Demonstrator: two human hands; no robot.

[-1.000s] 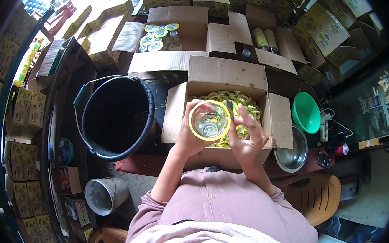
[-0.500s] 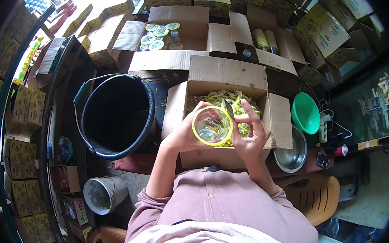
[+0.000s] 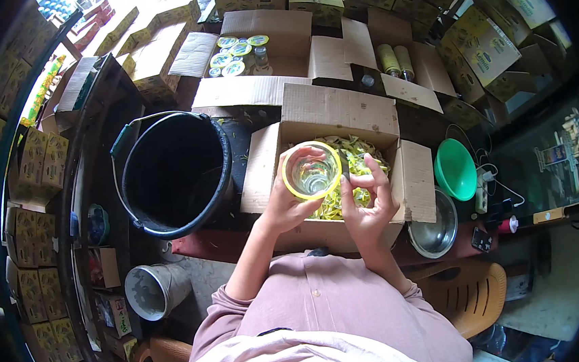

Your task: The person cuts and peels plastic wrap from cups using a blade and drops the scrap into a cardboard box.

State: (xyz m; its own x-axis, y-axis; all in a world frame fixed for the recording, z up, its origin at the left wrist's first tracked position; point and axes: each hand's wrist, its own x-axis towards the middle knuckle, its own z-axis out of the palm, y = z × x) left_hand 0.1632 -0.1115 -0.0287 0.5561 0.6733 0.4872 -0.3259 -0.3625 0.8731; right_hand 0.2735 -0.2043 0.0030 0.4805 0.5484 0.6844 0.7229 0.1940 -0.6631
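Observation:
My left hand (image 3: 286, 198) is wrapped round a clear cup with a yellow rim (image 3: 317, 195), its mouth tilted up toward me. The inside of the cup looks bare. Close to the cup's right side is my right hand (image 3: 372, 205), thumb and finger pinched on a small dark flat blade (image 3: 345, 175), now seen almost edge-on. Its other fingers are raised. Both hands are above an open cardboard box (image 3: 338, 106) filled with thin yellow-green strips (image 3: 358, 152).
Left of the box stands a large black bucket (image 3: 225, 179); a grey bucket (image 3: 139, 295) is lower. At right are a green bowl (image 3: 455, 168) and a steel bowl (image 3: 436, 231). Behind, an open carton (image 3: 267, 26) holds several lidded cups (image 3: 233, 68). A phone (image 3: 481, 239) lies at right.
The cup has moved up slightly and turned, its rim now nearer the box's far side. The dark blade, broad in view before, has swung down and shows only thinly.

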